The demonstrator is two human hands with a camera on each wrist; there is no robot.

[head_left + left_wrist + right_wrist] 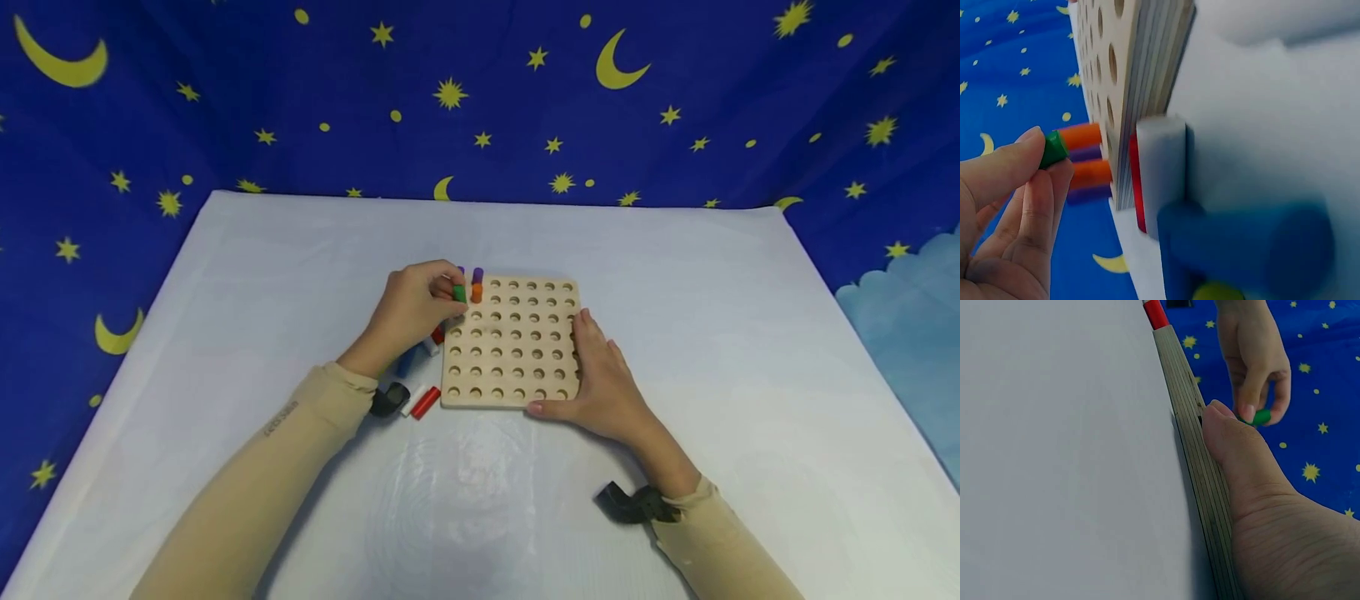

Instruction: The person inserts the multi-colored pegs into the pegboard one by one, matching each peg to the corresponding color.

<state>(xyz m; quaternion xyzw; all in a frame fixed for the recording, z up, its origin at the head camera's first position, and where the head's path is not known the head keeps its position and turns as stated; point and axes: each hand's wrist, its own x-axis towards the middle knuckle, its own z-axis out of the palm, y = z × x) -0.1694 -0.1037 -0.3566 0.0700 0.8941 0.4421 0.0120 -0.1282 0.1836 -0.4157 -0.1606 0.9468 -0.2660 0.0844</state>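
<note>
My left hand (411, 304) pinches a green peg (459, 293) between thumb and fingertips, over the far left part of a wooden pegboard (525, 343). In the left wrist view, the green peg (1055, 150) is close to two orange pegs (1084, 135) that stand in the board, with purple pegs (1085, 194) behind them. My right hand (606, 383) rests against the board's near right corner, its fingers along the right side and its thumb (1235, 440) at the near edge. The green peg's lower end is hard to make out.
Loose pegs lie left of the board: a red peg (426, 402), a white peg (1163, 169), blue pegs (1247, 247) and a partly hidden yellow-green one (1218, 292). A white cloth covers the table (480, 517). A blue star-patterned curtain (510, 100) hangs behind.
</note>
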